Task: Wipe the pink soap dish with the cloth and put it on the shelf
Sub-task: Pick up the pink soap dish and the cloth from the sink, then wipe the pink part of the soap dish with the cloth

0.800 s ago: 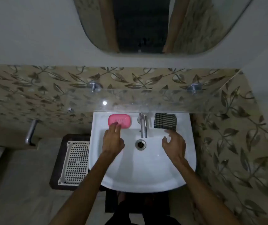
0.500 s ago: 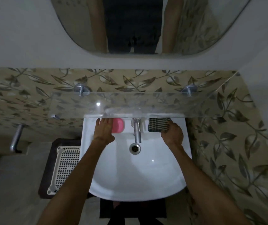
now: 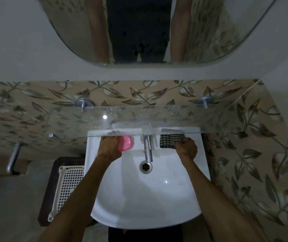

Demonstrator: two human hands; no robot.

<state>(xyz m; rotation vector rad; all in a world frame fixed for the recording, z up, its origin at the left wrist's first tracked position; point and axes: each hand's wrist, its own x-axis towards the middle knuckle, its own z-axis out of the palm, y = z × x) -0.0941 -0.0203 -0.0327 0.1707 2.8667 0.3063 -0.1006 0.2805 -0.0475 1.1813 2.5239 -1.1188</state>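
Observation:
The pink soap dish (image 3: 126, 142) sits on the back ledge of the white sink (image 3: 145, 198), left of the tap. My left hand (image 3: 109, 147) is closed around its left end, the fingers partly hidden under the glass shelf (image 3: 139, 117). The dark checked cloth (image 3: 168, 141) lies on the ledge right of the tap. My right hand (image 3: 186, 148) grips its right edge. The glass shelf runs just above the ledge and covers the far parts of the dish and the cloth.
A chrome tap (image 3: 147, 149) stands between the two hands, with the drain (image 3: 146, 166) below it. A white perforated basket (image 3: 66, 187) sits on a dark stand to the left. A metal handle (image 3: 14, 158) juts from the left wall. A mirror (image 3: 139, 30) hangs above.
Both hands moved forward from over the basin to the back ledge. The left hand closed on the soap dish and the right hand closed on the cloth. The view tilted up.

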